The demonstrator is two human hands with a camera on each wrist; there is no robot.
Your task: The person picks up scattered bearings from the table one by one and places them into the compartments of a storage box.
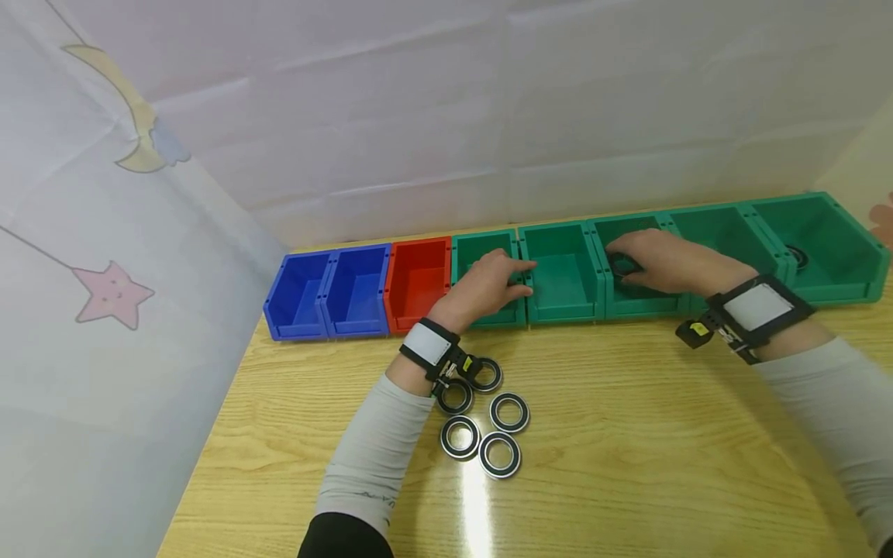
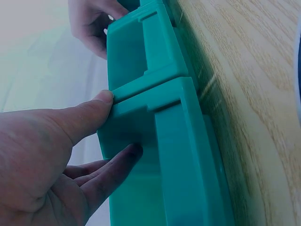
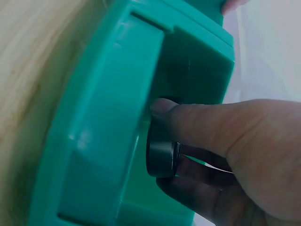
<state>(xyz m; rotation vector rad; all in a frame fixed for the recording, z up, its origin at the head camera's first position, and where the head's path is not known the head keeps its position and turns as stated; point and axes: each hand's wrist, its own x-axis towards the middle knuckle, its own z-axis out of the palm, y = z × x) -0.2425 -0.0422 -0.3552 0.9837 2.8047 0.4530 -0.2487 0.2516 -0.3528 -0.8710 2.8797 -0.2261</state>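
Note:
My right hand [image 1: 663, 260] reaches into the middle green bin [image 1: 645, 307] and pinches a dark ring-shaped ball bearing [image 3: 161, 157] between thumb and fingers. In the right wrist view that bearing is on edge inside the bin's walls. My left hand [image 1: 488, 283] is over the leftmost green bin [image 1: 507, 315], fingers spread and holding nothing. Its thumb tip lies at the bin's rim in the left wrist view, while another finger dips inside. Several bearings [image 1: 509, 412] lie flat on the table near my left forearm, two of them partly behind the wrist camera.
Bins stand side by side along the wall: two blue bins [image 1: 298, 329], a red bin [image 1: 418, 271] and several green ones. The rightmost green bin [image 1: 840, 293] contains a bearing [image 1: 798, 257]. The wooden table [image 1: 628, 449] extends in front of them.

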